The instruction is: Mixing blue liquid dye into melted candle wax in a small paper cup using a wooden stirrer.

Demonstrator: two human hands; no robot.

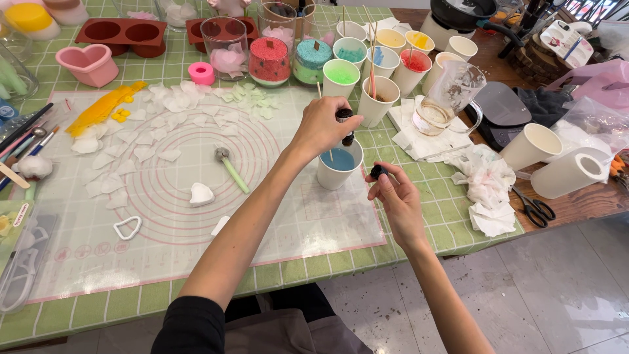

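Left hand: [324,128] held above the cup [339,167]; fingers closed on a small dark bottle [345,124], which is tipped mouth-down over the cup.
Right hand: [396,200] held just right of the cup; thumb and fingertips pinched on a small black cap [377,172].
Hands: kept apart, one on either side of the cup; neither is seen touching it.
Cup: white paper, upright on the green checked cloth [419,196] at the right edge of the mat [295,223]; blue liquid is seen inside, with a thin stick [331,155] standing in it.
Bottle: directly over the cup mouth, clear of the rim; whether a drop is falling cannot be told.
Mat: translucent, printed with red circles; white flakes [141,154] are scattered over its left half, a green-handled tool [230,169] lies near the centre, a white heart cutter [127,227] lies lower left.
Behind the cup: more paper cups [380,98] are grouped, filled green, red, yellow and blue, some with sticks.
Right of the cups: a glass jug [452,95] is set on paper; scissors [534,208] lie on bare wood beside crumpled tissue [488,183].
Far left: a pink heart mould [88,64] is placed on the cloth.
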